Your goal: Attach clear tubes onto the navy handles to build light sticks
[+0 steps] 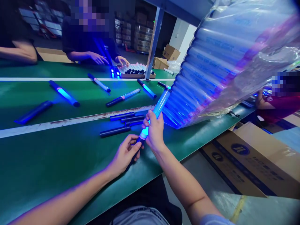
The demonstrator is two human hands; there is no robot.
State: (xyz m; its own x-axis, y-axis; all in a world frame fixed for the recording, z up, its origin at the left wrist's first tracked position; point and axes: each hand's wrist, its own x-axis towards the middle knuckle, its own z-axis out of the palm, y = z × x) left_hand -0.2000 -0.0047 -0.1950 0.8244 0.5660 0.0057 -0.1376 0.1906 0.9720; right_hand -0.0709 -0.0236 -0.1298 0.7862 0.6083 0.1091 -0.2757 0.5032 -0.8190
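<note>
Both of my hands hold one light stick (161,102), which glows blue and slants up to the right above the green table. My left hand (128,150) is closed round its black handle at the lower end. Higher up, my right hand (154,129) wraps round the clear lit tube. Just beyond my hands lie several loose black handles (114,131) without tubes. To the right leans a large plastic bag (201,75) packed with stacked clear tubes, close to the top of the light stick.
Several assembled light sticks, one glowing (64,93), lie on the green table (70,168) past a white strip. Across it, a co-worker's hands are near a box of sticks (138,75). A metal post (153,43) stands there. Cardboard boxes (255,156) sit right, below the table edge.
</note>
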